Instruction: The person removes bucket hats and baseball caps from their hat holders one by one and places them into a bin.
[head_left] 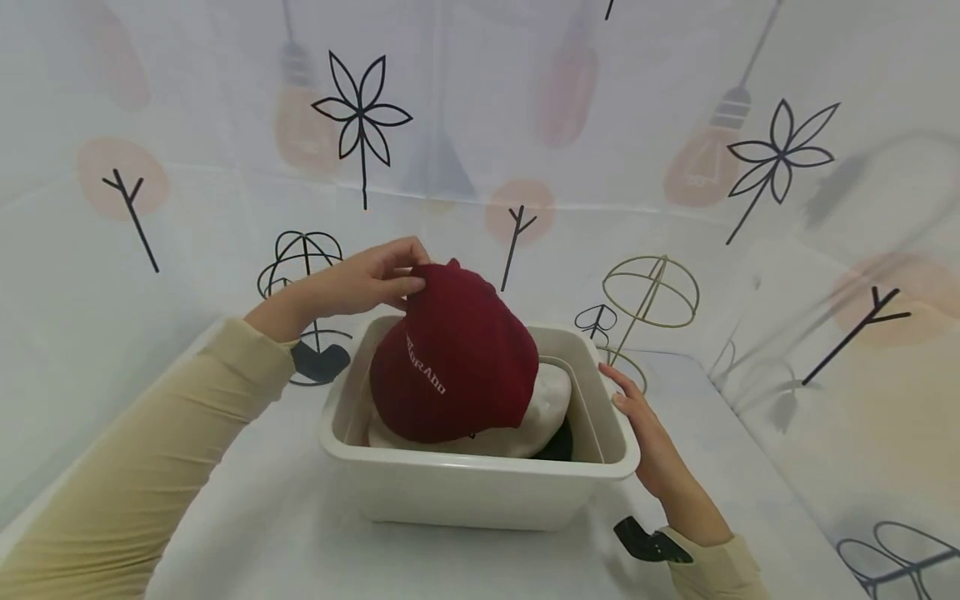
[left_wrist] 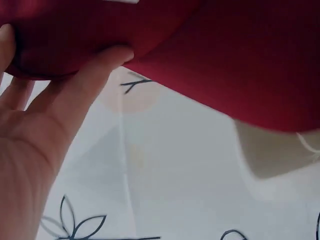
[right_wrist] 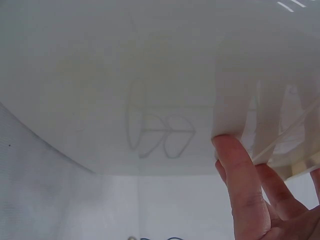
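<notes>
A dark red cap (head_left: pixel 457 358) with white lettering on it is tilted up over a white plastic tub (head_left: pixel 480 492). My left hand (head_left: pixel 375 275) pinches the cap's upper left edge between thumb and fingers; the left wrist view shows the thumb on the red cloth (left_wrist: pixel 240 55). Beneath it in the tub lie a white cap (head_left: pixel 551 396) and something dark green (head_left: pixel 557 442), both partly hidden. At the tub's right side, my right hand (head_left: pixel 648 437) holds the rim, and in the right wrist view a digit presses the outer wall (right_wrist: pixel 165 100).
The tub stands on a white cloth-covered table (head_left: pixel 277 500). Behind and at both sides hangs a pale fabric backdrop (head_left: pixel 465 100) printed with flowers, lamps and twigs. A black strap (head_left: pixel 648 542) is around the right wrist.
</notes>
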